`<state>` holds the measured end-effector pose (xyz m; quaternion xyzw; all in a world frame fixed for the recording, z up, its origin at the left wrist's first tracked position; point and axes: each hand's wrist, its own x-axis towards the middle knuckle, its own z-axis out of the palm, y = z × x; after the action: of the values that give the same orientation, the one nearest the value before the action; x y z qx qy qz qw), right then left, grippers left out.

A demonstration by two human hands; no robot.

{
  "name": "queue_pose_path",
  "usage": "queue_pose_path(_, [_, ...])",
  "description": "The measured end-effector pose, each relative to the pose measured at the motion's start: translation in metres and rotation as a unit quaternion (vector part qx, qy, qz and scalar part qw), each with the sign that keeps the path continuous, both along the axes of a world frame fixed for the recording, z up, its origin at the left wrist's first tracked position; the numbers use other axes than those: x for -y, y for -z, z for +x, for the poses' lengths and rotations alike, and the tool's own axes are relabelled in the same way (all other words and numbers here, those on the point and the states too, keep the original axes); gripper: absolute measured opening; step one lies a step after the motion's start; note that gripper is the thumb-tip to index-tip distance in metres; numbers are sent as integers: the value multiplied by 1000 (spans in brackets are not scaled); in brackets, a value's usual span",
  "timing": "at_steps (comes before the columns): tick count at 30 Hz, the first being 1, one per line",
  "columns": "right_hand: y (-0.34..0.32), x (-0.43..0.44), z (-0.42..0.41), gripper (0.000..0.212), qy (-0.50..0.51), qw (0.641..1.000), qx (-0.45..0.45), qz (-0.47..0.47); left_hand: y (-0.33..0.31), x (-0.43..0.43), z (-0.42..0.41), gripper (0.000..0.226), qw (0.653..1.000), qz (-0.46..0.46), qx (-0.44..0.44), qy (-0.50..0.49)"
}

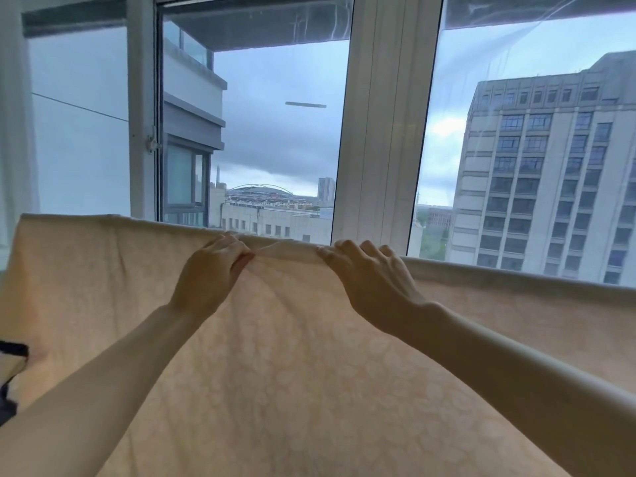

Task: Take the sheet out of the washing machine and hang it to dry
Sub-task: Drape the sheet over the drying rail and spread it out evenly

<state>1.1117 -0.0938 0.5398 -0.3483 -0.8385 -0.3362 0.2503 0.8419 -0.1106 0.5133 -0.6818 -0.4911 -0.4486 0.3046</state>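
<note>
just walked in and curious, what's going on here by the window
A person is hanging a pale patterned sheet to dry in front of a big window. The sheet is draped over something hidden under its top fold and spread out to both sides. The left hand and the right hand grip the top edge close together near the middle, fingers curled over it, where a small stretch of cloth is bunched up between them.

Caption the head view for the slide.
Left hand and right hand grip top edge of draped cream sheet before window.
</note>
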Motion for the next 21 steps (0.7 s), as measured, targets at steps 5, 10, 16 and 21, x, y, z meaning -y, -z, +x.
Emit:
queue_pose_path(5, [1,-4,-37,50,-12,1000,-13,0,2,1,-3,10,999,11,-33,21])
queue_pose_path(10, [1,-11,-75,47,-8,999,-33,-3,3,-2,-7,6,997,30,-59,48])
queue_pose_path(16, [6,-14,-117,46,50,997,-61,10,-2,-12,-24,6,990,9,-57,128])
queue_pose_path(21, [13,-12,-124,49,82,993,-85,10,-18,-31,-72,12,982,-16,21,184])
